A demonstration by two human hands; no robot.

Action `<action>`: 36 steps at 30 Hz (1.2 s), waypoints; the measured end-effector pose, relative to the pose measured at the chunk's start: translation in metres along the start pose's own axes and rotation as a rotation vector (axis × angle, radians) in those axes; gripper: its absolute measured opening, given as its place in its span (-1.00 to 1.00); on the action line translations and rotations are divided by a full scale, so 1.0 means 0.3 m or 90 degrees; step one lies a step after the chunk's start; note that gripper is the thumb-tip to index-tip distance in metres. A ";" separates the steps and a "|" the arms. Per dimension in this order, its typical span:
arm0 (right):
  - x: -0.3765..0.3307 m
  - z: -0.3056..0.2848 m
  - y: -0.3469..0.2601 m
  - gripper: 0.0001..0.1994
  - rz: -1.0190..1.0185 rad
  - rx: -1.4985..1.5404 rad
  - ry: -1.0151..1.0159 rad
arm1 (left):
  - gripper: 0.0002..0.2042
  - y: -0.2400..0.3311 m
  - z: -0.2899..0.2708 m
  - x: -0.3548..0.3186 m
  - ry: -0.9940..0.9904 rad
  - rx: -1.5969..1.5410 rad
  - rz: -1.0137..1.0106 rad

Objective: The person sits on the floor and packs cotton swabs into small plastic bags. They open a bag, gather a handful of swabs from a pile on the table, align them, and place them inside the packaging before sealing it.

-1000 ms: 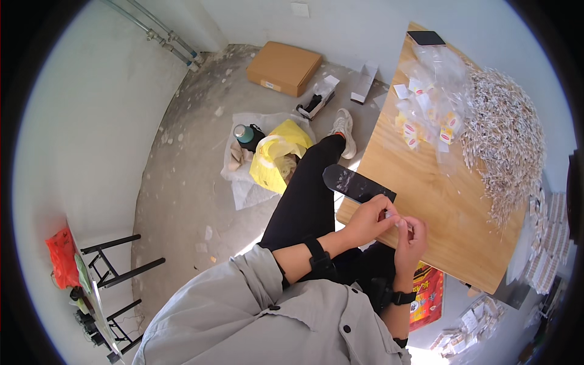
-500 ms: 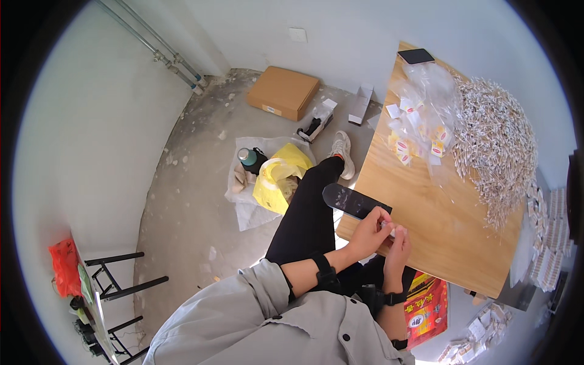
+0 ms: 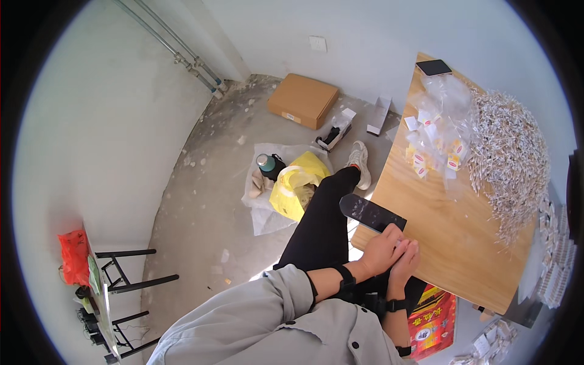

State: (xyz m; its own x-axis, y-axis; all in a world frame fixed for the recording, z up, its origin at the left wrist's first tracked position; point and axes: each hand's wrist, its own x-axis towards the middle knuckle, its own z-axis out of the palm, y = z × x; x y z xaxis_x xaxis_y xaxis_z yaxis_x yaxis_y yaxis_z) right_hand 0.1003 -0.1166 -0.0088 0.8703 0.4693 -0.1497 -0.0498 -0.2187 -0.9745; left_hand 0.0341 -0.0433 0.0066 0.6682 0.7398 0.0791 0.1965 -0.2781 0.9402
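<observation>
A: Which lettering is standing out most?

B: The red packet (image 3: pixel 433 325) below the table (image 3: pixel 450 249) is carrying a slanting row of large yellow characters, with a pale round emblem beneath them. On the tabletop, small cards (image 3: pixel 420 159) in yellow and white are showing red oval marks, and they are lying among clear plastic bags (image 3: pixel 447 100); their print is too small to read.

A: Anything marked on the floor?

B: The cardboard box (image 3: pixel 307 97) is bearing a white label on its near side, also too small to read.

A: And the hands?

B: The left hand (image 3: pixel 382 250) and the right hand (image 3: pixel 406 266) are resting together at the table's near edge, fingers curled and fingertips drawn close. Whether they are clamping something small, I can't tell; the fingers are hiding it.

A: Where is the dark strip (image 3: pixel 370 213) lying?

B: Just beyond the left hand, across the table's left edge. Its long axis is running from upper left to lower right. The rounded end is pointing upper left, jutting past the edge above the floor; the squared end is sitting over the wood, right by the left hand's fingers. Whether they are touching it, I can't tell.
</observation>
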 end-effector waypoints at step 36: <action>-0.109 -0.055 -0.219 -0.74 0.181 0.669 -0.178 | -0.65 0.359 -0.150 -0.011 0.018 -0.010 0.285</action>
State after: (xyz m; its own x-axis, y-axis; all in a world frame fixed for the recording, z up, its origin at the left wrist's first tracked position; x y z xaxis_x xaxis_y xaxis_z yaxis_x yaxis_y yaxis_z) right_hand 0.0832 -0.1318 0.0629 0.6269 0.7221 -0.2926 -0.7328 0.4189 -0.5363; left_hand 0.0209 -0.0481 0.1224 0.6650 0.5649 0.4885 -0.1193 -0.5654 0.8161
